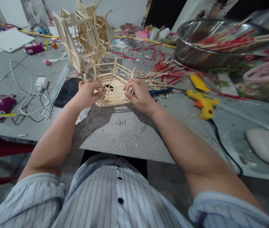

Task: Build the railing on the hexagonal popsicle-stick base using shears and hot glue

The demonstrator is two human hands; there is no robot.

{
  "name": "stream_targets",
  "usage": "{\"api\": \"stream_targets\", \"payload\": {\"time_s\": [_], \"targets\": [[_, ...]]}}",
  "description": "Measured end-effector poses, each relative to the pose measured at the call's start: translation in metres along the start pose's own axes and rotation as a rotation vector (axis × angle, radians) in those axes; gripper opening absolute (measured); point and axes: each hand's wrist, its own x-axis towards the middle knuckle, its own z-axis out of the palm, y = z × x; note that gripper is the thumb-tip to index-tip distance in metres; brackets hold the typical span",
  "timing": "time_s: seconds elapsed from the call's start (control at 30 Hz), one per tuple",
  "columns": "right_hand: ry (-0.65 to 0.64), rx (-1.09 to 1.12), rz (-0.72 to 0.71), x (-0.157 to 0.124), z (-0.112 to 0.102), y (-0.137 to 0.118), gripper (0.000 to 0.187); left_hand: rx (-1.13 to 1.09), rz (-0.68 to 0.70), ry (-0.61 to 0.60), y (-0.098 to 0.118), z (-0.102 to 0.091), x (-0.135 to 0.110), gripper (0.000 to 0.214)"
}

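A many-sided frame of thin wooden sticks (115,86) rests on the grey table, with short posts standing up around its rim. At its left side, my left hand (89,91) has its fingers curled onto the frame's edge. My right hand (139,93) grips the opposite side, thumb and fingers bent together around the sticks. Exactly which stick lies between the fingertips is hidden. Behind it stands a taller structure of wooden sticks (84,38). A dark phone (66,92) lies beside my left hand, and blue-handled pliers (161,91) lie by my right.
To the right lie a yellow glue gun (204,103) with a black cord and a white rounded stone (265,145). A steel basin (191,55) holds red-wrapped sticks. Loose sticks (162,69) are scattered before it. White cable (30,91) and purple boxes (0,106) sit left.
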Motion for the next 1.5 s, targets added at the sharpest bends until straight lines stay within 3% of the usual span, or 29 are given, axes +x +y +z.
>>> {"api": "stream_targets", "payload": {"time_s": [0.07,0.17,0.3,0.37,0.53,0.8,1.2,1.5], "targets": [[0.026,-0.002,-0.013,-0.001,0.002,0.000,0.016,0.010,-0.004,-0.003,-0.001,0.001,0.000,0.012],[0.109,-0.040,-0.033,-0.005,0.005,0.000,0.040,0.055,0.009,0.038,0.001,0.002,-0.005,0.015],[0.249,-0.132,-0.018,-0.012,0.007,-0.003,0.053,0.237,0.093,0.294,0.022,0.005,-0.016,0.033],[0.275,-0.163,0.012,-0.014,0.006,-0.005,0.050,0.329,0.197,0.339,0.038,0.008,-0.016,0.036],[0.245,-0.160,0.047,-0.013,0.006,-0.009,0.045,0.409,0.313,0.168,0.063,0.027,0.003,0.022],[0.171,-0.038,0.058,-0.012,0.011,-0.010,0.022,0.504,0.225,-0.067,0.064,0.034,0.021,0.028],[0.130,0.052,0.099,-0.011,0.009,-0.012,0.022,0.484,0.145,-0.073,0.064,0.036,0.018,0.027],[0.138,-0.005,0.110,-0.012,0.011,-0.014,0.016,0.459,0.195,0.059,0.056,0.044,0.018,0.025]]}}
